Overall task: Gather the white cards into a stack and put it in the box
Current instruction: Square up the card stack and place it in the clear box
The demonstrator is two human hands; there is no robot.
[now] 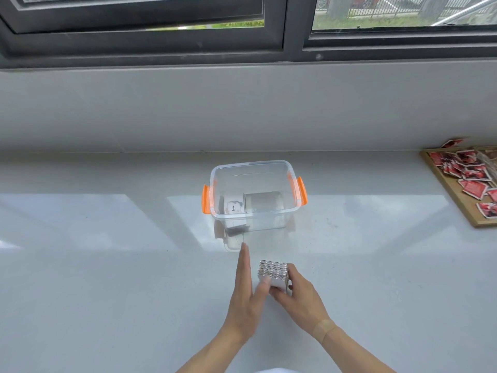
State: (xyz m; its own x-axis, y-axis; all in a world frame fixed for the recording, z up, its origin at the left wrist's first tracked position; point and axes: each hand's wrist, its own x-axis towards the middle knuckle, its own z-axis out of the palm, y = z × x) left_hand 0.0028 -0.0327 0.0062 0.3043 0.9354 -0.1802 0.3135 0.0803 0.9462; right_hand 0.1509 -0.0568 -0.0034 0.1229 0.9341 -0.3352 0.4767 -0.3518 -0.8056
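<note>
On the glossy grey bench (pixel 107 265), the clear box (pixel 254 195) stands just beyond a thick stack of white cards (pixel 273 273). The stack looks light but loose and slippery, so it wants squeezing across both broad faces. The right hand (pixel 298 300) clasps its far side; the left hand (pixel 247 292) is spread flat, thumb touching the near face.

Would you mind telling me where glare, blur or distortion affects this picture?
Head view: window light glares in bright patches on the glossy counter; the left hand is motion-blurred; the wide lens bows the window frame; the clear box mirrors faintly below itself.
</note>
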